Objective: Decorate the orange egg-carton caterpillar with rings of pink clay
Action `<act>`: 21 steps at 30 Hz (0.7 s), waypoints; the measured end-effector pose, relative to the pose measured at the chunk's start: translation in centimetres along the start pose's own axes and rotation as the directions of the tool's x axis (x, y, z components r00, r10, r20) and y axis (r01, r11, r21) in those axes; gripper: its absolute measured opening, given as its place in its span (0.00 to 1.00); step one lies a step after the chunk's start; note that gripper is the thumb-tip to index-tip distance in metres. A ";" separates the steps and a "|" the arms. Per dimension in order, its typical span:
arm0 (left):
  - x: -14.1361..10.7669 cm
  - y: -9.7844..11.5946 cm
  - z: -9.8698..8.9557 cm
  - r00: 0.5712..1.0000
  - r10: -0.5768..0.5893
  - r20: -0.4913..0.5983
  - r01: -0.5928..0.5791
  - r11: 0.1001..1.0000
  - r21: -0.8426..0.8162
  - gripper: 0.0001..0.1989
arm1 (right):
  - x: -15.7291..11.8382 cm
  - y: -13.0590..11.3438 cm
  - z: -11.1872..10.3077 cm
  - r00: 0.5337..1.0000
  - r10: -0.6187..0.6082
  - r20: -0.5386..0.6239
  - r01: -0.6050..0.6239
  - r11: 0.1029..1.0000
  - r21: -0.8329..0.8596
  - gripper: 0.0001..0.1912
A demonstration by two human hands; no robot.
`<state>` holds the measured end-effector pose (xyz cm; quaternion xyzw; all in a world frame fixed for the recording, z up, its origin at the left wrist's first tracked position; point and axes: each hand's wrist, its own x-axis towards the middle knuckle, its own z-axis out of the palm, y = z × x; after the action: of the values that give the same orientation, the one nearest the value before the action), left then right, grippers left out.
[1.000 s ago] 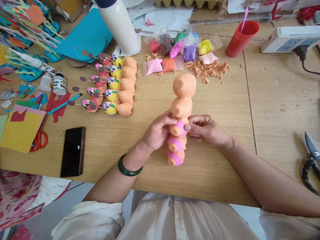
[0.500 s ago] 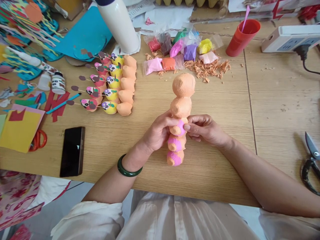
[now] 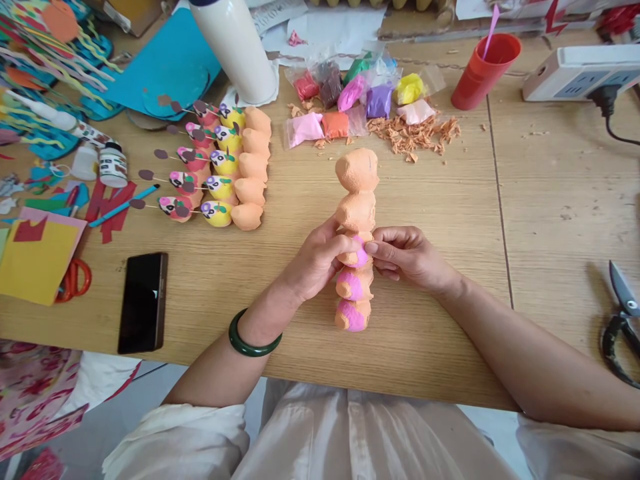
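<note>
An upright stack of rounded segments (image 3: 356, 220) stands on the wooden table (image 3: 440, 320), coated in orange clay. Its lower segments carry pink clay patches. My left hand (image 3: 317, 260), with a dark green bangle (image 3: 255, 335) on the wrist, grips the middle segment from the left. My right hand (image 3: 405, 257) pinches the same segment from the right, its fingertips on a pink patch (image 3: 360, 252). The hands partly hide that segment. The upper segments are bare orange.
Left of the stack lies a tight group of clay-covered figures (image 3: 217, 170). Clay packets (image 3: 350, 100) and orange shavings (image 3: 415, 133) lie ahead. Nearby are a red cup (image 3: 483, 73), a black phone (image 3: 143, 303), scissors (image 3: 620, 327), and a power strip (image 3: 580, 73).
The top of the stack has leaned slightly left. My right fingertips have shifted a little up the pink patch, and the view has moved slightly.
</note>
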<state>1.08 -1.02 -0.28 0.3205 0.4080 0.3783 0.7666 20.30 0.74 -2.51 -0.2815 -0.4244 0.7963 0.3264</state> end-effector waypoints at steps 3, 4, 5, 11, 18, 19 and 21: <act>-0.1 0.1 0.2 1.000 0.001 0.019 0.000 1.000 -0.025 0.11 | -0.1 -0.1 0.0 1.000 0.009 -0.008 -0.009 1.000 -0.004 0.29; 0.0 0.2 0.3 1.000 0.012 0.011 -0.011 0.999 -0.034 0.12 | -0.1 -0.1 0.0 1.000 0.011 -0.016 -0.011 1.000 0.000 0.29; 0.0 0.2 0.3 1.000 0.028 0.000 -0.028 0.999 -0.042 0.13 | -0.1 -0.1 0.0 1.000 0.016 -0.025 -0.015 1.000 0.005 0.28; 0.3 -0.8 0.1 0.970 0.219 -0.106 -0.205 0.971 0.125 0.20 | 0.1 -0.1 0.3 0.997 0.007 -0.074 -0.006 1.000 0.023 0.31; 0.0 -1.3 0.0 0.941 0.332 -0.066 -0.313 0.928 0.201 0.31 | 0.1 -0.3 0.3 0.993 0.028 -0.114 -0.015 0.994 0.111 0.29; -0.1 -1.3 0.0 0.936 0.347 -0.055 -0.330 0.923 0.198 0.35 | 0.1 -0.4 0.2 0.992 0.032 -0.122 -0.015 0.991 0.132 0.28; -0.4 -1.3 0.1 0.918 0.395 -0.040 -0.377 0.899 0.224 0.40 | 0.1 -0.4 0.1 0.991 0.036 -0.130 -0.014 0.986 0.165 0.28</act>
<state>1.49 -2.03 -1.15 0.4584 0.4062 0.4906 0.6198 20.33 0.93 -2.12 -0.3116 -0.3313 0.8120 0.3658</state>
